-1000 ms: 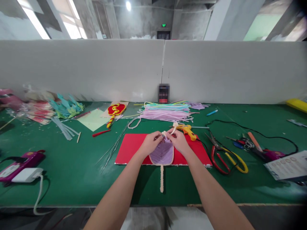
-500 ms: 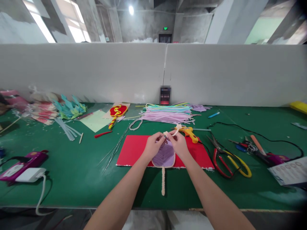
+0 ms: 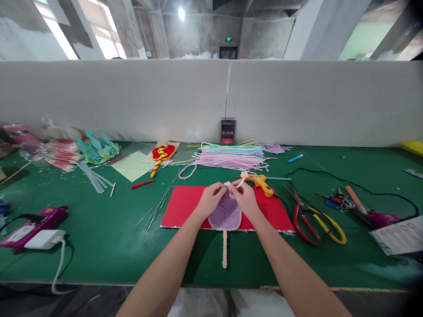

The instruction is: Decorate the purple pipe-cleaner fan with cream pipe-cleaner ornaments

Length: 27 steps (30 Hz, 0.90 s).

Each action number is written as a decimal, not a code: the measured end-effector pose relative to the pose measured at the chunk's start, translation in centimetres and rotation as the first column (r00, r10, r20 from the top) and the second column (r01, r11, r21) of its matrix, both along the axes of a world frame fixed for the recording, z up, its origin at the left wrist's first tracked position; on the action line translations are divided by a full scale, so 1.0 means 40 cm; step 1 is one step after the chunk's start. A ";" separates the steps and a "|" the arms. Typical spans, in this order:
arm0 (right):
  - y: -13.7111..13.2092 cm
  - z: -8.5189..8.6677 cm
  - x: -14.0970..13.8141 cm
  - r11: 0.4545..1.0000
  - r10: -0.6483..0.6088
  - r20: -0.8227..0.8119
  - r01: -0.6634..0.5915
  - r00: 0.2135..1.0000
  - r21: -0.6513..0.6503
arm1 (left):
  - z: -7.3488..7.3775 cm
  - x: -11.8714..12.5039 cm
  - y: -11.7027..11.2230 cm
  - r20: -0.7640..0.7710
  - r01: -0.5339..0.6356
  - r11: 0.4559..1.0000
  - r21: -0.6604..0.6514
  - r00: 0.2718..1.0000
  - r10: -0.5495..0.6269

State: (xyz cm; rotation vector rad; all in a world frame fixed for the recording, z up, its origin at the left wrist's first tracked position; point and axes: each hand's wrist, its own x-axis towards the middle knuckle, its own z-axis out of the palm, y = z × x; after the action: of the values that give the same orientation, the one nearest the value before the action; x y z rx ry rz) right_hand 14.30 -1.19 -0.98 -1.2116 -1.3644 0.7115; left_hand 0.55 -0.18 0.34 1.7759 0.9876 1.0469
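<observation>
A lilac fan made of pipe cleaners, edged in cream, lies on a red board, its twisted cream handle pointing toward me. Over its upper part, my left hand and my right hand meet with fingers pinched. Between them is a cream pipe cleaner with a curled knob at its right end; another cream curl shows at the left fingertips. The fingers cover the fan's top edge, so whether the strip touches it is hidden.
The red board lies under the fan. Behind my right hand rests a yellow glue gun; pliers lie to the right. Pipe cleaners are piled at the back. A red fan and wires are on the left.
The curled right end of the cream pipe cleaner has shifted very slightly left. Both hands keep their pinch in nearly the same place, and the fan lies as before.
</observation>
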 end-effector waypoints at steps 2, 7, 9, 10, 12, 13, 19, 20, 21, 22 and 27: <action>-0.005 0.003 -0.007 1.000 -0.008 -0.036 0.008 0.999 0.005 | 0.005 0.003 -0.006 0.013 -0.025 1.000 0.017 1.000 0.025; -0.013 0.008 -0.021 0.998 -0.060 -0.083 0.063 0.995 0.029 | 0.012 0.016 -0.018 0.045 -0.082 0.996 0.030 0.996 0.081; -0.012 0.006 -0.022 0.997 -0.069 -0.084 0.071 0.994 0.022 | 0.009 0.018 -0.015 0.055 -0.095 0.995 0.002 0.994 0.095; -0.010 0.005 -0.021 0.997 -0.068 -0.083 0.070 0.994 0.016 | 0.006 0.018 -0.011 0.071 -0.093 0.995 -0.026 0.993 0.094; -0.006 0.001 -0.019 0.998 -0.056 -0.086 0.057 0.995 0.001 | -0.002 0.016 -0.002 0.140 -0.054 0.992 -0.110 0.988 0.070; -0.004 0.000 -0.019 0.999 -0.040 -0.088 0.040 0.995 -0.008 | -0.005 0.015 0.003 0.195 -0.019 0.986 -0.165 0.979 0.051; 0.000 -0.001 -0.018 0.993 0.090 -0.126 -0.098 0.988 -0.064 | -0.011 0.007 0.009 0.189 -0.046 0.991 -0.126 0.980 0.069; 0.001 -0.002 -0.018 0.992 0.097 -0.135 -0.107 0.986 -0.070 | -0.009 0.006 0.008 0.164 -0.056 0.993 -0.107 0.984 0.073; 0.002 -0.002 -0.018 0.991 0.099 -0.148 -0.111 0.984 -0.076 | -0.008 0.005 0.008 0.146 -0.062 0.994 -0.093 0.986 0.075; 0.003 -0.002 -0.017 0.990 0.099 -0.167 -0.115 0.981 -0.084 | -0.008 0.005 0.008 0.137 -0.068 0.994 -0.085 0.987 0.080; 0.010 0.001 -0.009 0.990 0.039 -0.316 -0.079 0.948 -0.115 | -0.006 0.002 0.013 0.154 -0.114 0.988 -0.100 0.980 0.128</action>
State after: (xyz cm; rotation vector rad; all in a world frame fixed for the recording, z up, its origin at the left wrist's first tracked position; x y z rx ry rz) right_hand 13.93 -0.77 -0.94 -1.1034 -1.1067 1.0010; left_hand 0.61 0.35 0.10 1.5488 1.0368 1.1824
